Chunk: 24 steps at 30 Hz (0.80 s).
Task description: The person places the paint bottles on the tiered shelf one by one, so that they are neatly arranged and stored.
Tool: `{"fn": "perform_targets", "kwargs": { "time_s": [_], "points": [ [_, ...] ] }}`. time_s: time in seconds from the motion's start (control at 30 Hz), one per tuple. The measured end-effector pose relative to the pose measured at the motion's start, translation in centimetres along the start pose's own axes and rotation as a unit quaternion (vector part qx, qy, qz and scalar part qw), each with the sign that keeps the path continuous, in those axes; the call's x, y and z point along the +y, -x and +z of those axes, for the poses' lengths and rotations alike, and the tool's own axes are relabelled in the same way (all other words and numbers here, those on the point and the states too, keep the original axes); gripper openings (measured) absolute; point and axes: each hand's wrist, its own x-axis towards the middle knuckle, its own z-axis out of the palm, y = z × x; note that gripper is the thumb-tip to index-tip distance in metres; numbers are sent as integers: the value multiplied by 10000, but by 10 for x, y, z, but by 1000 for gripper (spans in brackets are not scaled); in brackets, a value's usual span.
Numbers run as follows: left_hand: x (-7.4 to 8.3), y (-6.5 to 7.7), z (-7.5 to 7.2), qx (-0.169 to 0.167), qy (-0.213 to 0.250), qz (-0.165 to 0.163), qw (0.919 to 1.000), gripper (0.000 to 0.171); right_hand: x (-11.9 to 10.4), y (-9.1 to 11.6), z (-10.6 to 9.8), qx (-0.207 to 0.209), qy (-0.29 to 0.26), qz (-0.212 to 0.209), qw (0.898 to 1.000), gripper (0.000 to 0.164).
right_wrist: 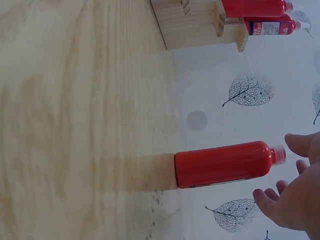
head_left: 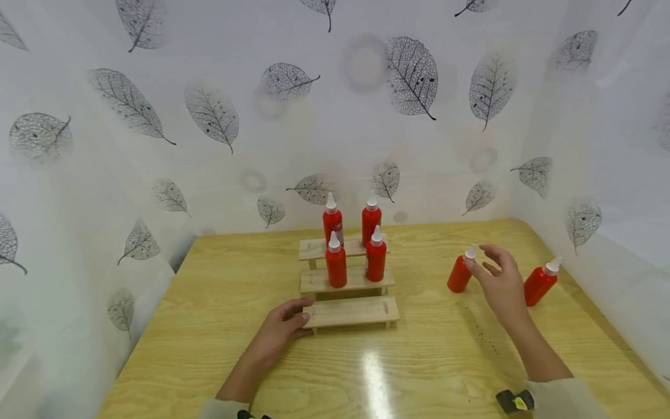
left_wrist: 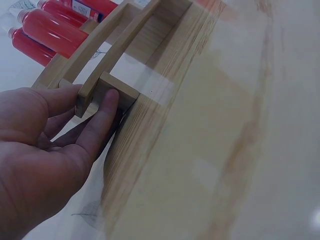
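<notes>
A glossy red cylindrical bottle (head_left: 460, 276) with a pointed white nozzle (head_left: 470, 252) stands toward the wood-grain table's (head_left: 220, 302) right edge. The right hand (head_left: 499, 285), just beside it, grasps nothing; the left hand (head_left: 277, 331) grips the three-tiered wooden rack (head_left: 348, 311).

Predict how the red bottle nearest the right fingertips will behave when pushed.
The red bottle would probably tip if pushed high, being tall and narrow. Its smooth, glossy side may feel slippery. Its rounded body could roll once down.

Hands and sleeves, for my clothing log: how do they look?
Left hand and right hand are ungloved; the sleeves pale beige. A dark item with a yellow marking sits by the right sleeve, a dark piece by the left.
</notes>
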Motion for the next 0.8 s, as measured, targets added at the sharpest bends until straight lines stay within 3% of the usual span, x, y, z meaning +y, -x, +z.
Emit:
{"fn": "perform_targets", "kwargs": {
  "time_s": [0.23,0.57,0.8],
  "points": [
    [-1,0,0,41,-8,-28,10000,45,20,-2,9,-213,-158,30,9996,58],
    [-2,2,0,14,21,33,10000,46,23,-5,13,-391,-19,-77,9992,61],
    [-2,0,-1,20,-3,37,10000,46,24,-5,16,-165,51,-168,9997,62]
  ]
}}
